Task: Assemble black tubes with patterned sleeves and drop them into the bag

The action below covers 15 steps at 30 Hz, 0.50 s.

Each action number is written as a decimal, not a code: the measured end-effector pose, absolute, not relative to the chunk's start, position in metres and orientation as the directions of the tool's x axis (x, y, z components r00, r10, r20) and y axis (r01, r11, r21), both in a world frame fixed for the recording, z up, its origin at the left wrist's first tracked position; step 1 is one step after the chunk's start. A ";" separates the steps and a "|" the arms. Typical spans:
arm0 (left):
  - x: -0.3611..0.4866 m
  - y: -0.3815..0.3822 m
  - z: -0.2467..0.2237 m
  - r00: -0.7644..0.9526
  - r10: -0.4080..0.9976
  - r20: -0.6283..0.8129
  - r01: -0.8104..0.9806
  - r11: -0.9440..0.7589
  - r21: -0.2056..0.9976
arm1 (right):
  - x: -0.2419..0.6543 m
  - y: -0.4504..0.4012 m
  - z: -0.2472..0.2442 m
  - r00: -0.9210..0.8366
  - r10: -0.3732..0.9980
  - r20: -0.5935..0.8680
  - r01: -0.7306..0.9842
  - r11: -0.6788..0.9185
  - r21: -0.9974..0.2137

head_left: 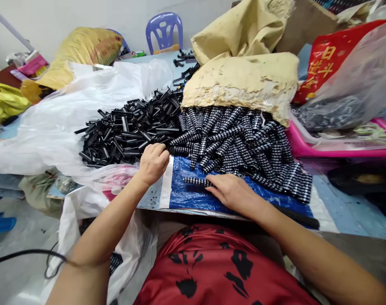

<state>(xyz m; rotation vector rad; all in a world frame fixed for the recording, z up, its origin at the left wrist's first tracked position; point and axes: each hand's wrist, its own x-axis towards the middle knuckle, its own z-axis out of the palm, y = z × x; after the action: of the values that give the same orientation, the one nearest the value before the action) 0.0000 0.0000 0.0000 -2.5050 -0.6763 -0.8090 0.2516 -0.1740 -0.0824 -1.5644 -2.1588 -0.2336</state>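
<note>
My right hand (232, 189) pinches one end of a slim black tube with rows of white marks (194, 181), held flat over a blue plastic sheet (183, 199). My left hand (154, 161) is closed, with its fingers curled at the near edge of a heap of loose black channel-shaped pieces (129, 131); what lies in it, if anything, is hidden. Just beyond both hands, a large heap of similar white-marked tubes (234, 140) spreads across the sheet. A dark round tube end shows beside my left fingertips.
A worn cream sack (240, 80) opens over the tube heap. White plastic sheeting (46, 118) lies at left. At right are a pink tray (345, 150) and a red-and-clear bag (342, 72). A black rod (297, 217) rests by the table's front edge. A purple chair (164, 29) stands behind.
</note>
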 end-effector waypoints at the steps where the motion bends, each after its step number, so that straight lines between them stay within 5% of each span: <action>1: 0.001 -0.006 0.001 0.664 0.293 0.688 0.537 -0.827 -0.165 | 0.255 -0.174 -0.081 -0.220 0.849 0.480 0.923 0.340 -0.179; 5: 0.017 -0.036 -0.007 0.353 0.515 0.782 0.442 -0.828 0.346 | 0.264 -0.179 -0.071 -0.064 0.817 0.574 0.830 0.363 -0.423; 8: 0.029 -0.065 -0.030 0.177 0.821 0.542 0.142 -0.566 0.812 | 0.266 -0.183 -0.065 0.095 0.781 0.617 0.697 0.391 -0.602; 11: 0.034 -0.092 -0.053 0.215 0.936 0.280 -0.114 -0.261 0.959 | 0.264 -0.181 -0.063 0.237 0.801 0.549 0.485 0.393 -0.782; 15: 0.031 -0.117 -0.068 0.347 0.931 0.116 -0.168 -0.059 0.984 | 0.257 -0.173 -0.058 0.385 0.831 0.402 0.042 0.419 -0.907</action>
<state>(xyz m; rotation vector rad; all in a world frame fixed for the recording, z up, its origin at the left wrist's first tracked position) 0.0311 -0.1168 -0.0685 -3.1036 -1.8628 -2.5366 0.2565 -0.1730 -0.0582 -1.0228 -1.0635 0.6339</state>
